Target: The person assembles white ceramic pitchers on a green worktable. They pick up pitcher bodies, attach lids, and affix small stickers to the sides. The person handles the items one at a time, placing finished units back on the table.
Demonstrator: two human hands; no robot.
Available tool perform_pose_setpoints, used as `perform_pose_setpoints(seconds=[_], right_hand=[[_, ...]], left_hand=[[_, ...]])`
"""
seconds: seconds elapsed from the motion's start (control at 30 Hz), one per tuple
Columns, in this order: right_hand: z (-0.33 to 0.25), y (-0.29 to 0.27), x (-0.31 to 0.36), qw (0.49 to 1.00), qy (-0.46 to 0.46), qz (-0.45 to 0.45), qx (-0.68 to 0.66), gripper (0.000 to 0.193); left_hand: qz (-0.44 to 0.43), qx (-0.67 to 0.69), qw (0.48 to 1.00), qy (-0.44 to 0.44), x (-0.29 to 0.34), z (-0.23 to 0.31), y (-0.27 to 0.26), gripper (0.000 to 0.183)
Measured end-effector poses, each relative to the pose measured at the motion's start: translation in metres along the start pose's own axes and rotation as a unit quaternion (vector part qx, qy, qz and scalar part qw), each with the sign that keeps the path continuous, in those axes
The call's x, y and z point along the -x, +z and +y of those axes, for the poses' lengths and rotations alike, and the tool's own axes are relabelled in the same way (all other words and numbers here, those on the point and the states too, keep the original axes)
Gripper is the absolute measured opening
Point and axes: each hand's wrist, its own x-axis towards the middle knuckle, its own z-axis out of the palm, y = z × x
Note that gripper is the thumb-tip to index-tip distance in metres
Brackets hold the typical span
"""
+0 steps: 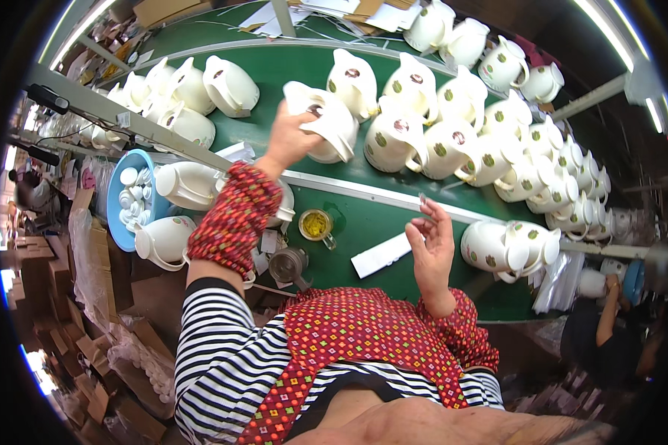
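My left hand (292, 135) reaches out over the green table and is closed on a white pitcher (335, 127). This pitcher stands tilted at the near end of a crowd of similar ones, its handle toward me. A printed pitcher (395, 141) is just to its right. My right hand (432, 248) is raised above the near strip of table, thumb and fingers apart, with nothing plainly in it. A white paper strip (382, 254) lies to its left. Two pitchers lie on their sides to its right, the nearer one (490, 246) with green leaf prints.
A metal rail (378, 194) crosses the table. Left of centre are a glass mug of yellow-green contents (315, 225) and an empty-looking clear jar (288, 265). A blue basin (117, 200) holds white lids. Cardboard boxes fill the left floor. A co-worker's arm (609, 311) shows at right.
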Motion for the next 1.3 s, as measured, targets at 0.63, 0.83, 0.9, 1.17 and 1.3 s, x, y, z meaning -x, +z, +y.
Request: perform_pose_setpoints(seconds=[0.63, 0.83, 0.9, 1.17, 1.3], right_hand=[[-0.019, 0.009, -0.050, 0.989, 0.113, -0.046, -0.089, 0.005], [-0.021, 0.005, -0.063, 0.985, 0.143, -0.030, -0.093, 0.011], [-0.016, 0.001, -0.064, 0.976, 0.171, 0.001, -0.138, 0.012], [-0.034, 0.005, -0.052, 0.981, 0.125, -0.046, -0.141, 0.010], [-0.066, 0.004, -0.039, 0.979, 0.068, -0.142, -0.130, 0.008]], left_hand=[[0.000, -0.507, 0.782, -0.363, -0.078, -0.257, -0.125, 0.044], [-0.108, -0.306, 0.911, -0.256, -0.085, -0.277, -0.136, 0.083], [-0.112, -0.267, 0.909, -0.300, -0.084, -0.261, -0.108, 0.084], [0.153, -0.229, 0.935, -0.224, -0.063, -0.147, -0.090, 0.068], [0.089, -0.163, 0.945, -0.270, -0.072, -0.059, -0.137, 0.062]])
